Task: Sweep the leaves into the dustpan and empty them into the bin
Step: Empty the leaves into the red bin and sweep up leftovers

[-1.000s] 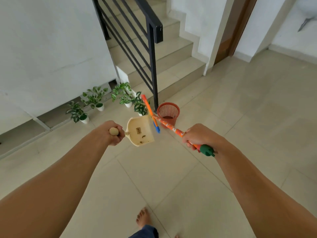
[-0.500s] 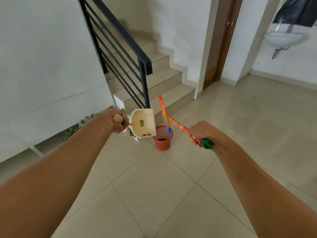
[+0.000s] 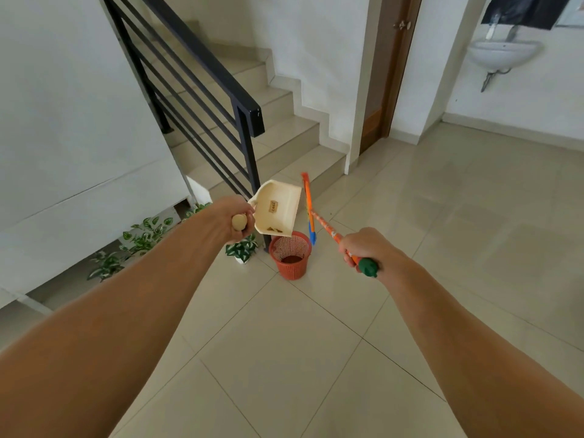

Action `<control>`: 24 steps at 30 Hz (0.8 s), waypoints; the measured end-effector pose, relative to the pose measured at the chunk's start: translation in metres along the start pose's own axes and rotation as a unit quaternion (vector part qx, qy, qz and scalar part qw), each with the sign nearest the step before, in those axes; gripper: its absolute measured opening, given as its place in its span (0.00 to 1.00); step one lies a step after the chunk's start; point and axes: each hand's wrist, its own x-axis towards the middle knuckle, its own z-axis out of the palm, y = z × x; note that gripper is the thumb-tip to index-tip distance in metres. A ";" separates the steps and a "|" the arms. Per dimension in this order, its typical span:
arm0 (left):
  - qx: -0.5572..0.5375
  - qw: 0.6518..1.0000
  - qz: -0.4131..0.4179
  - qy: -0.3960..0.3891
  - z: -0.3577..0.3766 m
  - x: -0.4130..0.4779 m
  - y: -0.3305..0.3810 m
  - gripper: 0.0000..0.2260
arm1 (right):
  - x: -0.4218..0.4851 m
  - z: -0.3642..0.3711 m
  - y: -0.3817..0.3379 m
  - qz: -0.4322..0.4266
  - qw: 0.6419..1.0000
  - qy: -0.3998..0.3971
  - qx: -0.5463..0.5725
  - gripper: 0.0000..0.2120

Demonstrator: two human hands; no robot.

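Note:
My left hand (image 3: pixel 232 221) grips the handle of a cream dustpan (image 3: pixel 278 208), held in the air and tilted so its open edge hangs just above the rim of the red mesh bin (image 3: pixel 290 256). A few small leaf bits lie at the pan's lower edge. My right hand (image 3: pixel 363 248) holds the orange patterned handle of a broom (image 3: pixel 325 227), green cap at the near end; its orange and blue head (image 3: pixel 308 205) stands up just right of the dustpan, above the bin.
A black stair railing (image 3: pixel 249 147) ends in a post right behind the bin, with steps beyond. Small potted plants (image 3: pixel 241 249) stand left of the bin along the white wall. A brown door and a wall basin (image 3: pixel 502 55) lie at the far right.
The view has lifted and I have closed in on the bin. The dustpan has moved from left of the bin to just above its rim, tilting down; the broom stays beside it.

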 end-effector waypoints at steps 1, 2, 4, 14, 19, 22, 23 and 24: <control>0.021 1.000 0.003 0.002 0.004 0.007 0.001 0.06 | 0.006 0.002 -0.002 0.005 1.000 0.000 0.012 0.06; 0.042 0.999 0.006 0.006 0.009 0.013 0.002 0.04 | 0.013 0.003 -0.004 0.010 1.000 0.000 0.025 0.06; 0.081 0.996 0.015 0.017 0.019 0.024 0.002 0.03 | 0.028 0.001 -0.008 0.018 0.999 0.001 0.044 0.07; 0.202 0.976 0.010 0.077 0.084 0.083 0.000 0.03 | 0.118 -0.045 -0.030 0.042 0.997 -0.052 0.025 0.10; 0.196 0.976 -0.001 0.096 0.107 0.094 -0.003 0.04 | 0.139 -0.066 -0.033 0.044 0.995 -0.080 0.026 0.07; 0.187 0.977 -0.002 0.100 0.118 0.095 -0.005 0.10 | 0.146 -0.071 -0.033 0.043 0.994 -0.091 0.039 0.07; 0.186 0.977 0.001 0.101 0.120 0.095 -0.006 0.11 | 0.147 -0.072 -0.034 0.042 0.994 -0.094 0.037 0.07; 0.188 0.977 0.003 0.103 0.122 0.094 -0.007 0.12 | 0.148 -0.074 -0.033 0.041 0.994 -0.096 0.036 0.06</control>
